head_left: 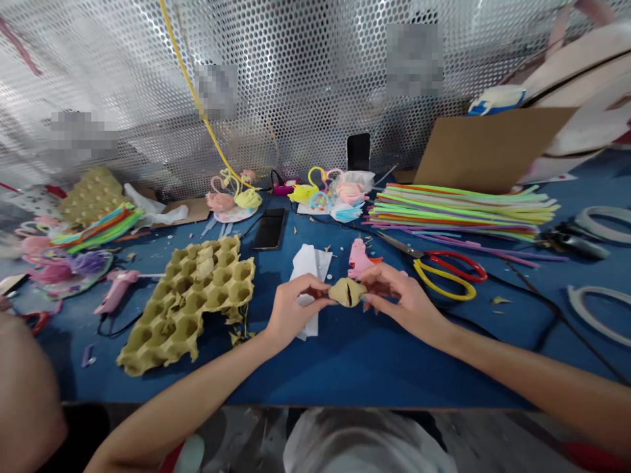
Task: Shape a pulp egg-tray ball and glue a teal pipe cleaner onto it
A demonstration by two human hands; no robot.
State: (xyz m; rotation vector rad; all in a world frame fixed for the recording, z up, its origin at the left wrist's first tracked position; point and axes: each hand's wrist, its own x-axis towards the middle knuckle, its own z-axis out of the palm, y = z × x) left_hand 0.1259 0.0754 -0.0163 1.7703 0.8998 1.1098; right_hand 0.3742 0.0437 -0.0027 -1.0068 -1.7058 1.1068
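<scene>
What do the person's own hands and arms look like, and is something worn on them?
The left hand and right hand are bare, without gloves. The left forearm and right forearm show no sleeve, watch or bracelet. The right hand's fingernails may have grey-blue polish; it is too small to tell.

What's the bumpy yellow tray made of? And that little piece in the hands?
The egg tray looks like molded paper pulp: dull, slightly fuzzy, with rough, torn-looking edges. The small piece between the left hand and right hand looks like the same pulp, matching in color and dull surface.
</scene>
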